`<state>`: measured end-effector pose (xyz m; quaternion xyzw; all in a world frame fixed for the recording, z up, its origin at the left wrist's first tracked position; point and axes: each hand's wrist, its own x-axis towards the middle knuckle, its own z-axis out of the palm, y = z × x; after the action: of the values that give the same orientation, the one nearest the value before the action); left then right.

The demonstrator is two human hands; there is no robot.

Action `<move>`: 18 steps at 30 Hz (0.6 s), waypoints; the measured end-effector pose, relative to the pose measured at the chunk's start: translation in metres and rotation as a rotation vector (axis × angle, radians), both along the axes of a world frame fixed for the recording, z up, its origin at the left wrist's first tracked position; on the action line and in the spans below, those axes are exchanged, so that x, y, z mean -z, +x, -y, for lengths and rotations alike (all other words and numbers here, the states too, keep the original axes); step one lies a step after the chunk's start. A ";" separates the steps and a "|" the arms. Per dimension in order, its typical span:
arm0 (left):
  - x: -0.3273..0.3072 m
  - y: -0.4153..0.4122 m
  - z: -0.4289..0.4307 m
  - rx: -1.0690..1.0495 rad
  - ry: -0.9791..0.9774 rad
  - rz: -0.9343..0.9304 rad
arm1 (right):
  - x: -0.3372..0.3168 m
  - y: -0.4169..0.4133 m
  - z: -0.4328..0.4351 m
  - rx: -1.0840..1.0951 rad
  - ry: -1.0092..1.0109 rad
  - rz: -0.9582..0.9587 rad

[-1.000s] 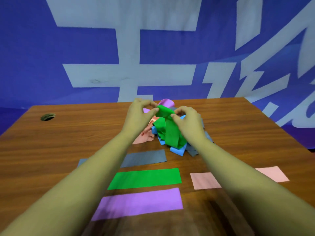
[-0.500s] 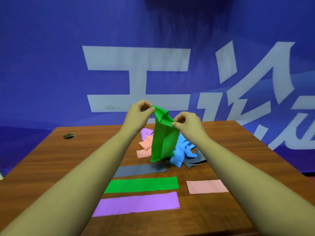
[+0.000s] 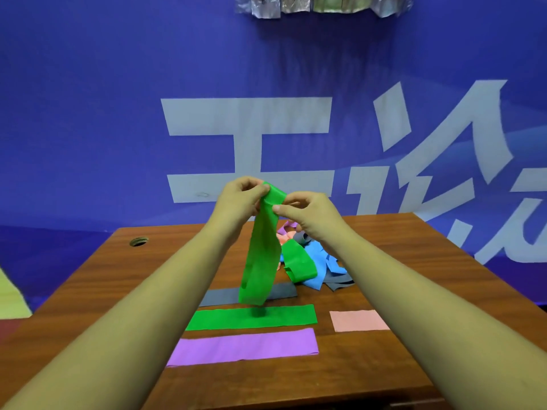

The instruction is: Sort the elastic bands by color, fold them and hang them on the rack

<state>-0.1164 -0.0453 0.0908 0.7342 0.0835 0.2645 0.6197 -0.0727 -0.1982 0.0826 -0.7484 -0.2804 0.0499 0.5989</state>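
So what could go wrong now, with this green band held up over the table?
The green band hangs from both hands, its lower end just above the flat green strip; lowering it carelessly could rumple that strip. Another green band sits in the tangled pile and may be overlooked.

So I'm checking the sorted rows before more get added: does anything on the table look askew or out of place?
Nothing stands out. The grey band, green band, purple band and pink band lie flat and roughly parallel. The unsorted pile behind them is still tangled, as expected.
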 end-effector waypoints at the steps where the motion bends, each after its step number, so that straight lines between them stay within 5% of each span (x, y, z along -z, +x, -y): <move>1: 0.001 -0.001 0.000 0.010 -0.008 0.006 | 0.000 -0.001 -0.001 0.011 0.033 -0.010; 6: 0.006 -0.012 -0.002 0.185 0.008 0.025 | -0.009 -0.001 -0.002 0.030 0.168 -0.103; 18: 0.012 -0.011 0.001 0.104 0.086 0.118 | -0.016 -0.001 0.003 0.024 0.239 -0.108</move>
<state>-0.1275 -0.0461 0.0785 0.7466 -0.0027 0.2779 0.6045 -0.0736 -0.2011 0.0991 -0.6712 -0.2427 0.0493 0.6986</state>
